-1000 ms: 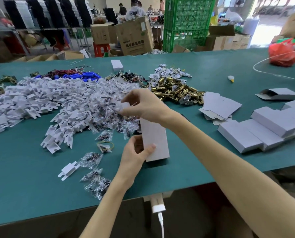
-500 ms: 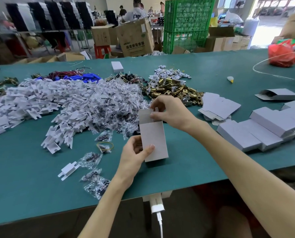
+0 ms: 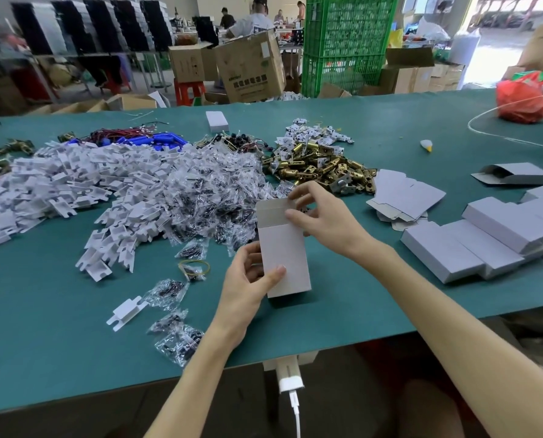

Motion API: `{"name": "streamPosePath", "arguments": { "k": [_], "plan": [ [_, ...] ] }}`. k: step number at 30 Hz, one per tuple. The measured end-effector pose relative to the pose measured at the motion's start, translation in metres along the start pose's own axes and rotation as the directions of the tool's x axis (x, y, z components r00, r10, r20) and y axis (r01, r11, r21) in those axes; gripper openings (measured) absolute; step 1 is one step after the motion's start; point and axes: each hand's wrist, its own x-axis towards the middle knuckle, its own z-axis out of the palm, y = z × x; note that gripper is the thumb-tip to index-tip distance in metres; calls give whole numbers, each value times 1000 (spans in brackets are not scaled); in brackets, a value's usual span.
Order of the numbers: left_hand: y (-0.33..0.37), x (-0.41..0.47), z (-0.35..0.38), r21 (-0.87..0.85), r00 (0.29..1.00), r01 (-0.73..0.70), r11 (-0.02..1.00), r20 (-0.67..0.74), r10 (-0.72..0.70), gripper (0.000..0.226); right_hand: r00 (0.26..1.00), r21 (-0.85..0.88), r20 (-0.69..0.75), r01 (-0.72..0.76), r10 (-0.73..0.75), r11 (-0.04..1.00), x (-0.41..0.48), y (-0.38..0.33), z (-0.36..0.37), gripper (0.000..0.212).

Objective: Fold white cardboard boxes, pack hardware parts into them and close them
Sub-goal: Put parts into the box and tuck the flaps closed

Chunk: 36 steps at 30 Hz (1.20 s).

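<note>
A small white cardboard box (image 3: pixel 284 257) stands tilted on the green table (image 3: pixel 58 343), its top flap open and pointing away from me. My left hand (image 3: pixel 248 279) grips the box's lower left side, thumb across the front face. My right hand (image 3: pixel 320 216) pinches the open flap at the box's top right corner. Behind the box lie heaps of white plastic clips (image 3: pixel 58 191), bagged small parts (image 3: pixel 207 197) and brass hardware (image 3: pixel 323 169). What is inside the box is hidden.
Closed white boxes (image 3: pixel 491 241) are stacked at the right, flat box blanks (image 3: pixel 406 197) lie behind them, and one half-folded box (image 3: pixel 513 175) sits farther back. Loose part bags (image 3: pixel 175 336) and a single clip (image 3: pixel 126 312) lie near the front edge. A red bag (image 3: pixel 523 99) sits far right.
My right hand came back from the heap of bagged parts to the top of the box and now pinches the open flap. My left hand kept its grip on the box.
</note>
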Motion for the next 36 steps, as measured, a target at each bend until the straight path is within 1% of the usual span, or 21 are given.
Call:
{"name": "streamPosePath", "arguments": {
  "k": [1, 3, 5, 8, 10, 13, 17, 20, 24, 28, 31, 36],
  "plan": [
    [0, 0, 0, -15, 1000, -10, 1000, -3, 10, 59, 998, 116, 4, -55, 55, 992, -6, 2, 5, 29],
    [0, 1, 0, -41, 999, -32, 999, -15, 31, 67, 990, 307, 30, -140, 138, 941, -20, 8, 16, 33],
    [0, 0, -1, -41, 999, -47, 998, -25, 46, 70, 984, 448, 30, -170, 175, 878, -34, 15, 27, 35],
    [0, 0, -1, -17, 999, -35, 999, -26, 34, 65, 974, 597, -6, -179, 227, 782, -49, 23, 41, 34],
    [-1, -1, -1, 9, 999, -24, 1000, -33, 24, 52, 966, 644, -4, -196, 260, 740, -57, 26, 49, 28],
    [-2, -1, -1, 40, 999, -23, 999, -39, 24, 29, 961, 680, -2, -200, 275, 705, -65, 29, 58, 19],
    [-3, 0, 0, 81, 998, -14, 997, -62, 20, 15, 967, 659, -34, -168, 252, 733, -69, 29, 60, 15],
    [-4, 0, -2, 83, 995, -8, 996, -102, 16, 16, 968, 655, -33, -169, 251, 737, -70, 30, 62, 19],
    [-3, 0, -2, 25, 991, 19, 1000, -134, -15, 17, 965, 679, -20, -180, 262, 712, -71, 31, 62, 19],
    [0, -1, -2, -10, 992, 12, 1000, -127, -14, 22, 971, 698, -24, -155, 240, 699, -72, 31, 61, 14],
    [-1, -1, -3, -24, 993, 17, 1000, -117, -20, 18, 971, 716, -14, -156, 238, 681, -72, 30, 59, 14],
    [-3, 0, -5, -31, 995, 45, 999, -92, -48, 23, 970, 709, -10, -163, 242, 686, -72, 30, 60, 14]
  ]
}}
